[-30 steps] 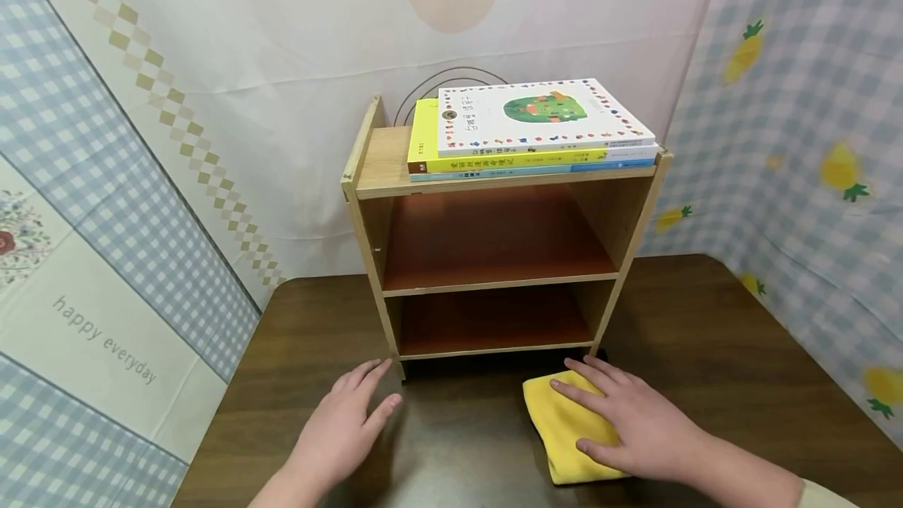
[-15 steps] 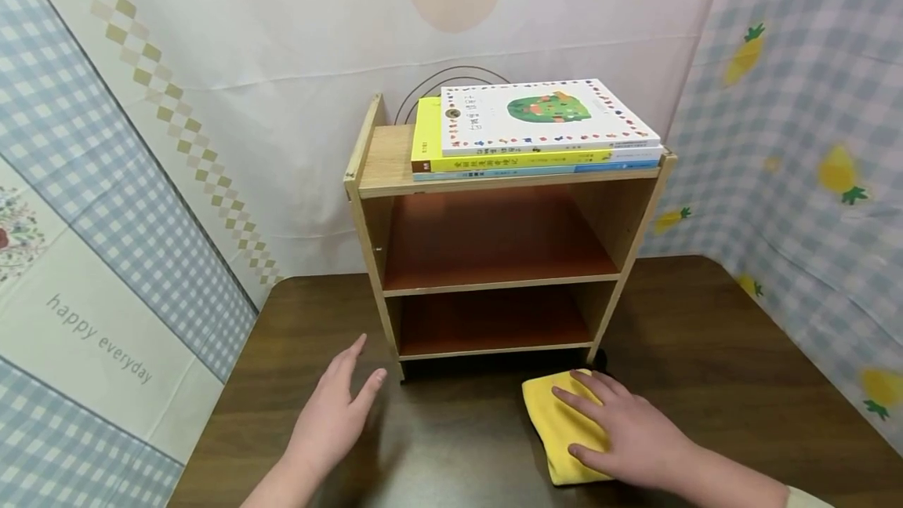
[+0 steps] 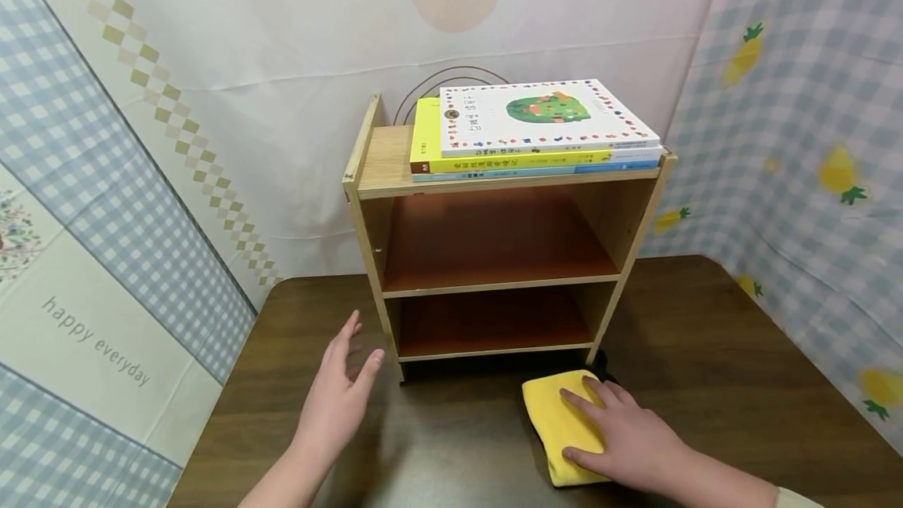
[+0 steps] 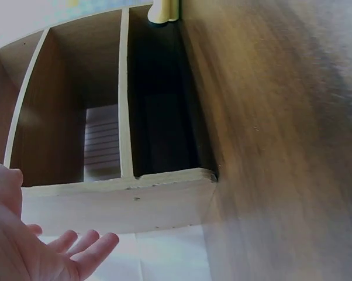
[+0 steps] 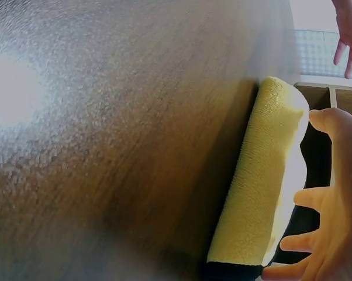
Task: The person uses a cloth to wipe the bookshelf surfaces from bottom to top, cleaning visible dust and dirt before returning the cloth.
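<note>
A folded yellow cloth (image 3: pixel 557 426) with a dark underside lies on the table in front of a small wooden shelf unit (image 3: pixel 494 285). Spread over the cloth's right part is my right hand (image 3: pixel 635 439), its fingers apart; in the right wrist view the fingertips come right up to the fuzzy cloth (image 5: pixel 252 181). My left hand (image 3: pixel 333 406) hovers left of the unit's front left upright, fingers extended and thumb apart, holding nothing. The left wrist view has this hand (image 4: pixel 24 249) beside the unit's pale side panel (image 4: pixel 123 208).
On top of the unit lies a stack of books: a white picture book (image 3: pixel 487 116), a yellow one (image 3: pixel 427 139) and blue ones below. Two reddish-brown shelves (image 3: pixel 494 237) sit underneath. Printed curtains (image 3: pixel 303 38) surround the brown table (image 3: pixel 451 445).
My left hand has moved forward and a little left, away from the unit's upright. The right hand has slid slightly to the right and nearer over the cloth. The cloth stays put.
</note>
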Demonstrator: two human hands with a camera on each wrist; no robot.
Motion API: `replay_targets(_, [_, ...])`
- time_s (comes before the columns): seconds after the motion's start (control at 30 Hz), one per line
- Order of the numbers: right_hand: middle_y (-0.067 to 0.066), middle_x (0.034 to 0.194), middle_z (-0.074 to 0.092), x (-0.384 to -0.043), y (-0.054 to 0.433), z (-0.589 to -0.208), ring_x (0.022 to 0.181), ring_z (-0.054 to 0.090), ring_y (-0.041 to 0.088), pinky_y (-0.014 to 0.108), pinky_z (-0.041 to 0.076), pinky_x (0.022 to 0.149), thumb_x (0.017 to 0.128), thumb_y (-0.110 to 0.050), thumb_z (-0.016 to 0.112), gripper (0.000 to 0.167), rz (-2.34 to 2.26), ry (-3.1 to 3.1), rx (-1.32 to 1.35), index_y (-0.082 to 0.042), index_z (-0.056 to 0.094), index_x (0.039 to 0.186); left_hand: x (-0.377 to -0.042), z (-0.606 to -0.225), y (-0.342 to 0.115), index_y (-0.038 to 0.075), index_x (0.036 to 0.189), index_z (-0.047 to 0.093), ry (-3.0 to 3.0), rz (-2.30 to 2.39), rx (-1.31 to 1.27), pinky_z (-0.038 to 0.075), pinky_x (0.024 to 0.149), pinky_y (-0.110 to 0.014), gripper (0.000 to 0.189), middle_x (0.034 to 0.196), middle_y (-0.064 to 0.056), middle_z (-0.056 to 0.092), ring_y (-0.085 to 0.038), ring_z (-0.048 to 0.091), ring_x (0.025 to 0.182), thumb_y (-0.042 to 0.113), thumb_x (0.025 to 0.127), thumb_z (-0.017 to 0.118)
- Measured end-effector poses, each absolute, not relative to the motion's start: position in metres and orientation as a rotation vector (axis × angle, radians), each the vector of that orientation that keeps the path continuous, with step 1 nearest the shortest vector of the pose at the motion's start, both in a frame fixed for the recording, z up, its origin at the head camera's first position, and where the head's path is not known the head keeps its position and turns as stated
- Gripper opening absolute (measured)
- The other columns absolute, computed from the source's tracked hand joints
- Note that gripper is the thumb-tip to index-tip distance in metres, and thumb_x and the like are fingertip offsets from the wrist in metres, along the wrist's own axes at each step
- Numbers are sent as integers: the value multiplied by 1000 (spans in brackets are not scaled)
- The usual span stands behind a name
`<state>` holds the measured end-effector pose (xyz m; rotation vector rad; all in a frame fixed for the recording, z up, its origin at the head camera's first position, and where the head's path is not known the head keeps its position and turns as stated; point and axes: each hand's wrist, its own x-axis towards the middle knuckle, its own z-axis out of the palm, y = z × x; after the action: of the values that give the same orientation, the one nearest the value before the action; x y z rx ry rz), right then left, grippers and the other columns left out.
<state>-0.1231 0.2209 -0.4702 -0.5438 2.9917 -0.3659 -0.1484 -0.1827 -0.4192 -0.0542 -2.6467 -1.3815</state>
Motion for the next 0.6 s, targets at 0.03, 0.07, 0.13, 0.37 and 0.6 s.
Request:
replay_targets(0.03, [15, 150, 41, -123, 221, -470, 130, 43, 45, 53, 52, 65, 78, -83, 52, 85, -371, 2984, -529, -28, 53, 144, -150, -418, -181, 33, 158, 19, -2628, -1400, -56, 44, 102, -46, 74, 154, 1, 34, -24, 42, 135, 57, 96, 53])
replay_targets(0.07, [16, 150, 41, -123, 221, -471, 130, 43, 45, 51, 52, 64, 78, -83, 52, 86, -377, 2976, -518, -28, 53, 144, -151, -417, -180, 34, 157, 20, -2608, -1423, -59, 44, 102, -45, 73, 153, 2, 34, -24, 42, 135, 55, 96, 55])
replay_targets(0.13, [17, 151, 40, -123, 221, -471, 130, 43, 46, 50, 52, 63, 77, -84, 52, 88, -385, 2962, -496, -28, 53, 144, -153, -415, -178, 35, 157, 21, -2575, -1461, -65, 44, 102, -45, 72, 153, 3, 34, -24, 42, 136, 51, 97, 57])
replay_targets(0.37, [18, 150, 39, -124, 216, -474, 130, 42, 45, 43, 49, 55, 72, -87, 54, 93, -380, 2962, -436, -28, 54, 143, -164, -407, -172, 41, 156, 19, -2524, -1533, -71, 45, 101, -45, 74, 155, 4, 32, -21, 40, 136, 54, 95, 59])
replay_targets(0.6, [19, 152, 37, -125, 211, -476, 129, 42, 48, 46, 48, 52, 68, -88, 57, 96, -375, 2939, -377, -27, 54, 143, -174, -403, -165, 42, 155, 20, -2490, -1516, -65, 48, 92, -47, 75, 155, 6, 32, -20, 44, 133, 50, 94, 62])
